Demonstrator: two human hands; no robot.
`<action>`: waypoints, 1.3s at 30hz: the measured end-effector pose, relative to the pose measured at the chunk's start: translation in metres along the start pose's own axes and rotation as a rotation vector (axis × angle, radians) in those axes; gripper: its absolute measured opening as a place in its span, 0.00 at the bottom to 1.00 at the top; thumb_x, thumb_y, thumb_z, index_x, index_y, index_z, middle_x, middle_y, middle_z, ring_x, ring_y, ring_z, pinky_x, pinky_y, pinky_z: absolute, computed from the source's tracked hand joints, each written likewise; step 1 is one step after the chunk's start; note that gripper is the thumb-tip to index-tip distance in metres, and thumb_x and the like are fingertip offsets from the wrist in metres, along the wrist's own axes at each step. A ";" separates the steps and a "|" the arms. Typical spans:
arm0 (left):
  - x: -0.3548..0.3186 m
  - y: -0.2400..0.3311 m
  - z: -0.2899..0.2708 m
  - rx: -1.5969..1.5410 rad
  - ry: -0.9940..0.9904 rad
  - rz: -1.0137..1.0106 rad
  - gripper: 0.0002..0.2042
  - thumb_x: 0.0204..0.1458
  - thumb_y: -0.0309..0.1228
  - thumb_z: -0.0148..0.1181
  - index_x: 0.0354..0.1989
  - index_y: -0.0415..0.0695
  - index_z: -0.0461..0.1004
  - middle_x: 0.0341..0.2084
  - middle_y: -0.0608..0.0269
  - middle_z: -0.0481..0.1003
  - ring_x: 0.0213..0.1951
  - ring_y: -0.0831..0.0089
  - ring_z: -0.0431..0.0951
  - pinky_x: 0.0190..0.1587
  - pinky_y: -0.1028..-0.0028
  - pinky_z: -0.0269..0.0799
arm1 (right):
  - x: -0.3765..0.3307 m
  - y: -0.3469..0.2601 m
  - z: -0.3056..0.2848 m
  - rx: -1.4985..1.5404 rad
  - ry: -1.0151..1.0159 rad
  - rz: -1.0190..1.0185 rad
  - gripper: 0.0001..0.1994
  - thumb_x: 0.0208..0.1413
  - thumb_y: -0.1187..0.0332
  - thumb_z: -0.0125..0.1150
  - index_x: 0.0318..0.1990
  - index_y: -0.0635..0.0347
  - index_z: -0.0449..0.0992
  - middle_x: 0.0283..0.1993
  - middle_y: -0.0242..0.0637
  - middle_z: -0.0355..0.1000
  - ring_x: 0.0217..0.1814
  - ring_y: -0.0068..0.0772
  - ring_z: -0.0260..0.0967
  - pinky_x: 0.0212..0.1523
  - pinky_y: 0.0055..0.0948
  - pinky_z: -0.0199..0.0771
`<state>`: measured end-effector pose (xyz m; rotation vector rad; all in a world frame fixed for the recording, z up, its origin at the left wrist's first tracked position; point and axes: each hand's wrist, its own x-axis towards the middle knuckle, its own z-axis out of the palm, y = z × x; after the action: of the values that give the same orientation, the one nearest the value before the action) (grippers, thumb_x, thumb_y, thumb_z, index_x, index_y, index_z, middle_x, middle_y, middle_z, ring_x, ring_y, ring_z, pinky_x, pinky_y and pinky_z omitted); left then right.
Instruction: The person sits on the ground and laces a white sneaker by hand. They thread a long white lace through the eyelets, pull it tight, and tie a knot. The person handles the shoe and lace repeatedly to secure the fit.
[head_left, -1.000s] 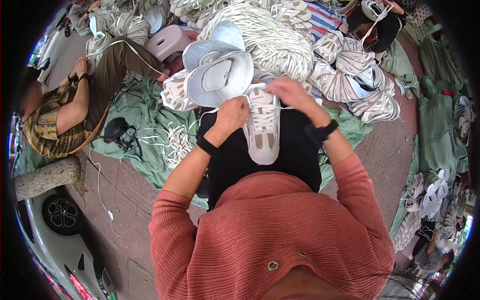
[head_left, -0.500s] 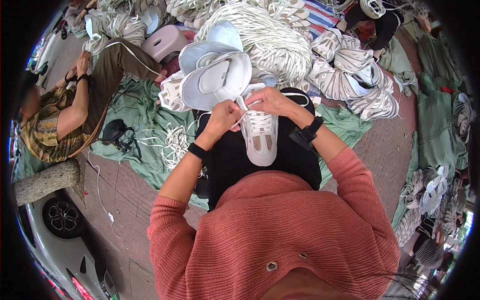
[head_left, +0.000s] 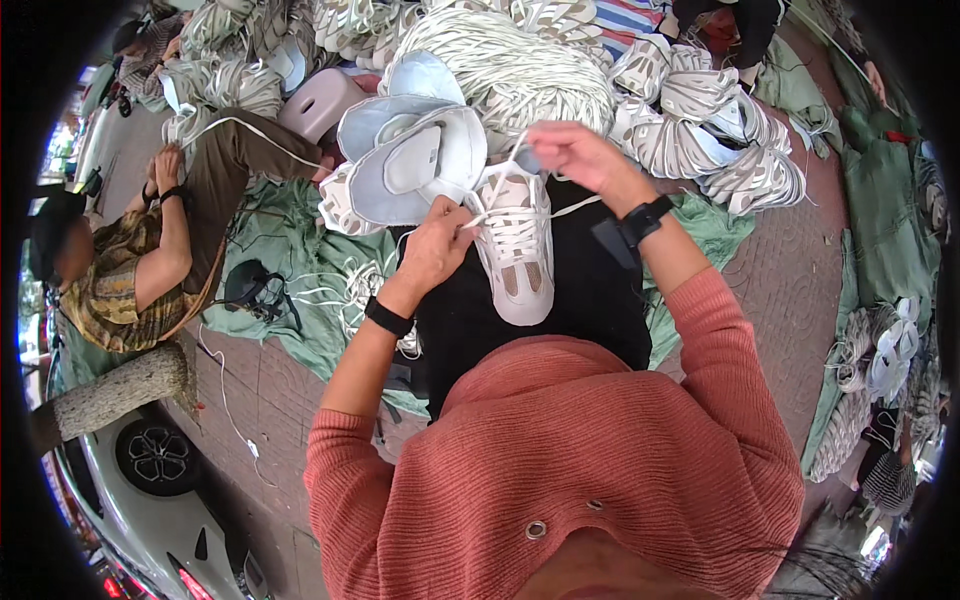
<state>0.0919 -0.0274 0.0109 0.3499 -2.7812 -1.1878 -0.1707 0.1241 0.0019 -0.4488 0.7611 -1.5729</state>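
A white and beige sneaker upper (head_left: pixel 520 285) lies on my black-trousered lap, toe toward me, its front partly laced. Pale blue-grey lining pieces (head_left: pixel 405 165) flare out beyond it to the left. My left hand (head_left: pixel 437 245) is closed at the upper's left side, pinching the white shoelace (head_left: pixel 487 214) near the eyelets. Raised past the upper's far right side, my right hand (head_left: pixel 580 155) is somewhat blurred. Its fingertips pinch a length of lace pulled up from the upper. Another lace end stretches off to the right below that hand.
A big heap of white laces (head_left: pixel 510 70) lies ahead, with stacked shoe uppers (head_left: pixel 735 130) to its right. Left are a pale plastic stool (head_left: pixel 320 103), a seated person (head_left: pixel 120 260) and loose laces (head_left: pixel 365 290) on green sheeting (head_left: pixel 270 310). A grey car (head_left: pixel 150 510) stands lower left.
My right hand has moved up and to the right away from the upper, drawing lace with it. My left hand has stayed close to the upper's left side.
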 end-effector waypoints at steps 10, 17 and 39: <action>0.031 0.004 0.015 -0.144 0.076 0.103 0.07 0.44 0.26 0.65 0.32 0.40 0.75 0.39 0.55 0.68 0.39 0.64 0.69 0.43 0.69 0.66 | -0.136 -0.108 -0.145 0.211 0.983 -0.436 0.09 0.62 0.67 0.51 0.43 0.62 0.73 0.26 0.28 0.68 0.15 0.14 0.47 0.16 0.17 0.47; 0.056 0.017 0.026 0.114 0.159 0.244 0.09 0.43 0.26 0.66 0.34 0.43 0.76 0.34 0.56 0.71 0.39 0.56 0.69 0.42 0.62 0.66 | -0.089 -0.010 -0.072 -0.729 0.827 -0.027 0.12 0.60 0.59 0.54 0.44 0.55 0.73 0.27 0.26 0.66 0.27 0.17 0.59 0.29 0.20 0.61; -0.093 0.051 -0.175 0.174 1.279 -0.028 0.27 0.51 0.25 0.64 0.56 0.36 0.58 0.43 0.58 0.66 0.40 0.70 0.71 0.40 0.73 0.72 | -0.059 0.052 0.014 -1.309 0.323 -0.124 0.06 0.52 0.72 0.50 0.31 0.59 0.75 0.24 0.31 0.78 0.29 0.30 0.76 0.35 0.29 0.72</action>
<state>0.2044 -0.0927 0.1685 0.7986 -1.7144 -0.3978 -0.1150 0.1782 -0.0158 -1.1946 2.0248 -1.0677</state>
